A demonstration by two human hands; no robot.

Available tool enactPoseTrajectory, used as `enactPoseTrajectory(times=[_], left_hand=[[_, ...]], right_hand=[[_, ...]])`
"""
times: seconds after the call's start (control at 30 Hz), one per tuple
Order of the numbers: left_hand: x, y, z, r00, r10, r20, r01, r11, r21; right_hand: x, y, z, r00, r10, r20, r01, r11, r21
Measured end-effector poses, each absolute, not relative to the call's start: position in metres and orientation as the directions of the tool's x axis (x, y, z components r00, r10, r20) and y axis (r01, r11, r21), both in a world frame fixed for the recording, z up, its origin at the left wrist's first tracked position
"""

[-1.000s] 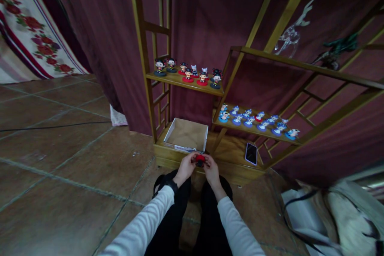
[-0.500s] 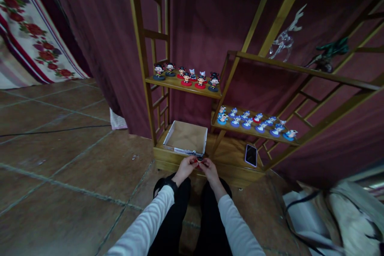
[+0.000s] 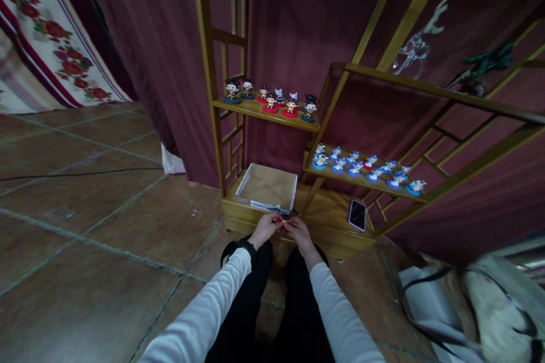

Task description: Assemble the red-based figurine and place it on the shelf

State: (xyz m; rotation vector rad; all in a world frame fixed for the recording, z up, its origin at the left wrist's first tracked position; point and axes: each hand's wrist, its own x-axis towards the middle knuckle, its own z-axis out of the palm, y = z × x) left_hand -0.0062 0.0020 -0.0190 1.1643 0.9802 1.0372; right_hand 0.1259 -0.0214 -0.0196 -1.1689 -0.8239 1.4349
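Between my two hands is a small figurine [image 3: 285,220] with a dark top and red below, mostly covered by my fingers. My left hand [image 3: 267,227] is closed on its left side, and my right hand [image 3: 298,232] pinches it from the right. Both hands are just in front of a shallow cardboard box [image 3: 268,184] on the low wooden shelf. Similar figurines with red and black bases, such as a red-based figurine [image 3: 271,103], stand on the upper left shelf [image 3: 259,112]. Blue and purple figurines [image 3: 356,169] stand in rows on the right shelf.
A phone [image 3: 357,215] lies on the low shelf at right. A clear deer-shaped ornament [image 3: 415,48] and a dark green ornament [image 3: 481,71] stand on the higher right shelf. Bags [image 3: 481,300] rest on the floor at lower right. A cable [image 3: 80,173] runs across the tiles at left.
The view has shifted slightly, moving the shelves a little to the right and up. Both hands stay on the small figurine, which is more covered by my fingers now.
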Motion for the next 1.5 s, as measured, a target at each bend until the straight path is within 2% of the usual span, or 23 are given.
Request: enactPoseTrajectory(times=[0.23, 0.9, 1.03, 1.27, 1.5], left_hand=[[-0.005, 0.006, -0.029, 0.212, 0.977, -0.027, -0.097, 0.049, 0.994], [-0.005, 0.007, -0.03, 0.179, 0.982, -0.059, -0.092, 0.077, 0.993], [-0.006, 0.007, -0.027, 0.17, 0.985, -0.004, -0.025, 0.008, 1.0], [-0.006, -0.002, -0.019, 0.126, 0.965, 0.23, 0.222, -0.253, 0.942], [-0.008, -0.02, 0.003, 0.202, 0.94, 0.276, 0.414, -0.337, 0.845]], right_hand=[[0.127, -0.022, -0.016, 0.028, 0.975, -0.221, -0.311, -0.202, -0.929], [0.126, -0.023, -0.016, 0.037, 0.986, -0.165, -0.334, -0.144, -0.932], [0.127, -0.023, -0.017, 0.061, 0.989, -0.138, -0.386, -0.104, -0.917], [0.134, -0.022, -0.017, -0.022, 0.995, -0.099, -0.397, -0.099, -0.912], [0.142, -0.027, -0.009, 0.005, 0.995, -0.096, -0.317, -0.09, -0.944]])
